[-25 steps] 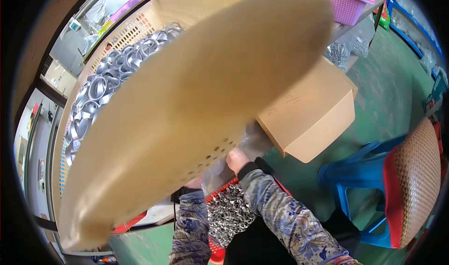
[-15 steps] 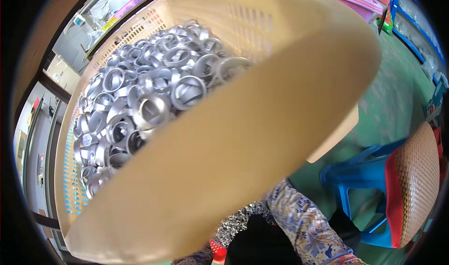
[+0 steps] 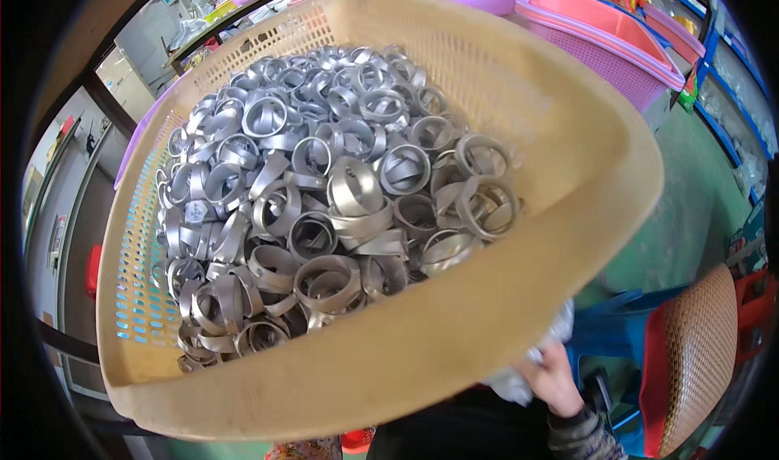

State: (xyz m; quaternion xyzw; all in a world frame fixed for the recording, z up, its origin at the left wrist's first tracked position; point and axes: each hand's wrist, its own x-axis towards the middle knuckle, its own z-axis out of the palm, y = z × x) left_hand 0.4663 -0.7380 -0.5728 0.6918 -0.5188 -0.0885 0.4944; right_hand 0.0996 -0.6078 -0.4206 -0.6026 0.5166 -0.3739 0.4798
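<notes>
A large tan plastic basket (image 3: 389, 371) with slotted walls fills most of the view, close and tilted, heaped with silvery metal rings (image 3: 312, 156), several with flat tabs across them. Below its near right rim is my right hand (image 3: 553, 380), coming from the lower edge in a dark grey patterned sleeve. Its fingers close on crumpled clear plastic (image 3: 513, 385), partly hidden by the basket. A bit of floral cloth (image 3: 304, 449) shows at the bottom, left of dark-clothed legs. My left hand is out of sight; the basket covers that area.
Purple and pink baskets (image 3: 600, 42) stand behind on the right. A blue stool (image 3: 604, 330) with a woven cushion (image 3: 702, 354) edged in red is at the lower right. Blue shelving (image 3: 734, 127) holds bagged goods at the far right. Something red (image 3: 357, 440) shows beneath the basket.
The near rim has dropped in view, showing more rings. The floral sleeve at lower right is gone; a hand with clear plastic appears there. The pile of small metal parts below is now hidden.
</notes>
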